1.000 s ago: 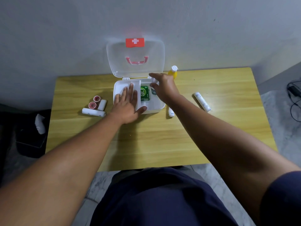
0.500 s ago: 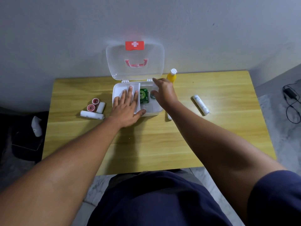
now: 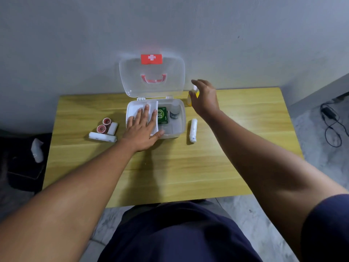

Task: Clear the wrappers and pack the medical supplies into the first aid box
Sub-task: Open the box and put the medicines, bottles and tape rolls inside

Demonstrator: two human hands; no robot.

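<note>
The white first aid box (image 3: 180,127) stands open at the table's back, its clear lid (image 3: 152,80) leaning on the wall. My left hand (image 3: 143,127) lies flat, fingers spread, on a white tray insert (image 3: 154,105) in the box's left half. A green packet (image 3: 162,115) and a small white bottle (image 3: 174,111) lie in the right half. My right hand (image 3: 204,99) is open, its fingers curved around the top of a yellow bottle (image 3: 189,100) standing just right of the box. One white bandage roll (image 3: 193,130) lies right of the box.
Left of the box lie a long bandage roll (image 3: 103,137), two red-cored tape rolls (image 3: 102,128) and a short white roll (image 3: 112,128). A white wrapper (image 3: 36,150) rests on a black thing on the floor at left. A cable (image 3: 330,120) trails on the floor at right.
My right hand has left the box and moved right and back to the yellow bottle. The small white bottle now lies uncovered inside the box. My left hand has stayed put.
</note>
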